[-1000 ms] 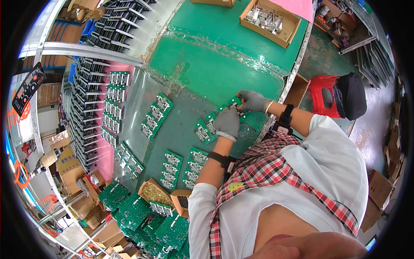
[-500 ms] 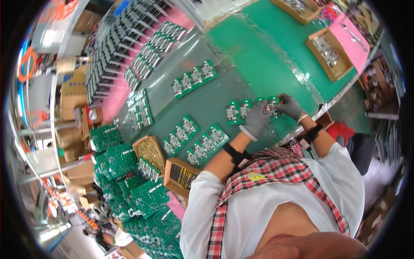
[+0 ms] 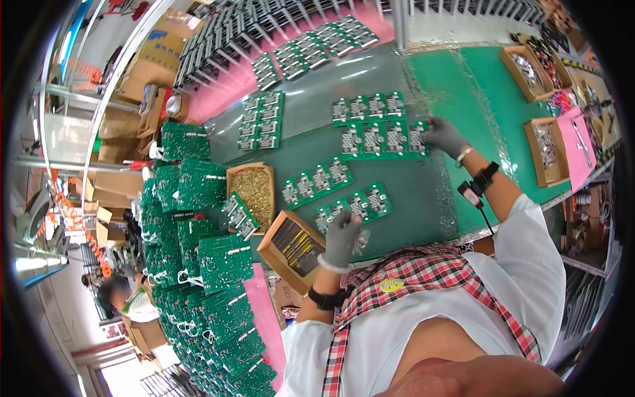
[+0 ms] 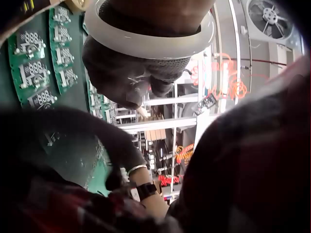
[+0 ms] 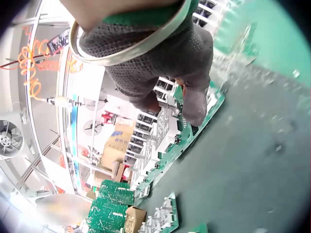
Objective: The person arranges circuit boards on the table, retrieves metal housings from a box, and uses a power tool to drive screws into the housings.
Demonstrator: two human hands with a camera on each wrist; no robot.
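Note:
My gloved right hand grips the right end of a green circuit board in the head view. The board carries a row of white and silver parts; in the right wrist view, thumb and finger straddle its near end. My gloved left hand is by the table's front edge, fingers curled, with a crumpled clear plastic piece showing at its side. Just beyond that hand lies another board, partly covered by it. The left wrist view shows the hand dark, its grip partly hidden.
More populated boards lie on the green table. At left stand a box of small brass-coloured parts, a box of dark and yellow sticks and stacked green boards. A carton of metal parts is at right.
The board in my right hand has moved away from me, beside another board. My left hand has let go of it and drawn back towards the front edge. The head view has turned left.

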